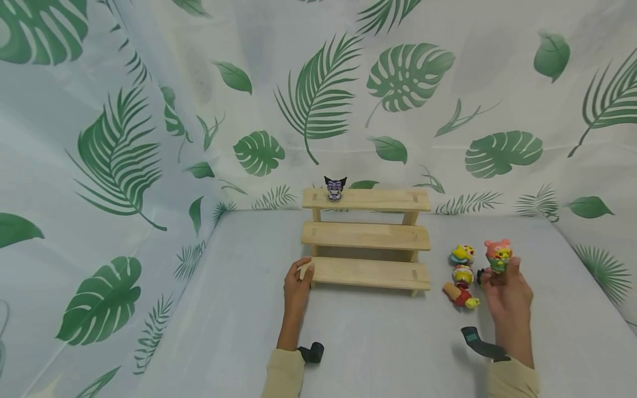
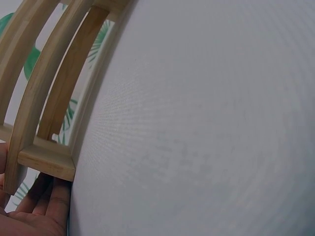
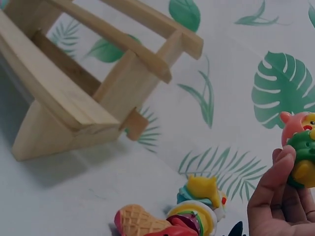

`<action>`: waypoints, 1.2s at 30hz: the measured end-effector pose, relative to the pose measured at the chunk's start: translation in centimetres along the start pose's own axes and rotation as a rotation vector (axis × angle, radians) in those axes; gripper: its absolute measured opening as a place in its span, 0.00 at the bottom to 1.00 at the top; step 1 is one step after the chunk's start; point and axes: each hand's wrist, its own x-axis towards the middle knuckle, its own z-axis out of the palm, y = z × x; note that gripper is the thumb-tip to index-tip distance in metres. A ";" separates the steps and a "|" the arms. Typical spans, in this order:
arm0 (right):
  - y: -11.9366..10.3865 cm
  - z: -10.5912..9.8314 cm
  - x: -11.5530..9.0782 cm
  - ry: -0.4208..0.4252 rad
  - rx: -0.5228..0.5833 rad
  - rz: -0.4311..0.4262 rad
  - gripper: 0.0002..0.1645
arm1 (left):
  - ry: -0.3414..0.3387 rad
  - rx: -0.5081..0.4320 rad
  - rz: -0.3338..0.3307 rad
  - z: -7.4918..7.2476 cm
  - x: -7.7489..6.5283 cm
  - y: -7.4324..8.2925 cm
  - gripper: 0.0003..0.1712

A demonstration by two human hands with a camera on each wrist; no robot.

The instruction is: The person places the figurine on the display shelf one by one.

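A three-step wooden display shelf (image 1: 365,271) stands before the back cloth. My left hand (image 1: 297,283) grips the left end of its lowest step; in the left wrist view, the fingers (image 2: 58,204) lie against the end piece. Off to the right, my right hand (image 1: 512,298) holds a small toy figurine (image 1: 498,255) upright above the surface, with a pink eared hood, yellow face and green body. The right wrist view shows thumb and fingers round the figurine (image 3: 304,152), partly cut off by the frame. A purple-and-black figurine (image 1: 335,189) stands on the top step, left of its middle.
Beside the right hand lie several figurines: a yellow-and-blue one (image 1: 463,254), a yellow-and-white one (image 1: 463,275) and a red one with a waffle cone (image 1: 461,297). A dark piece (image 1: 480,276) is partly hidden by the hand. Leaf-printed cloth (image 1: 318,99) encloses the white surface.
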 end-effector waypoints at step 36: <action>3.2 3.7 -1.2 -0.382 -0.213 0.013 0.22 | 0.009 0.014 0.026 0.0 -0.2 0.1 0.18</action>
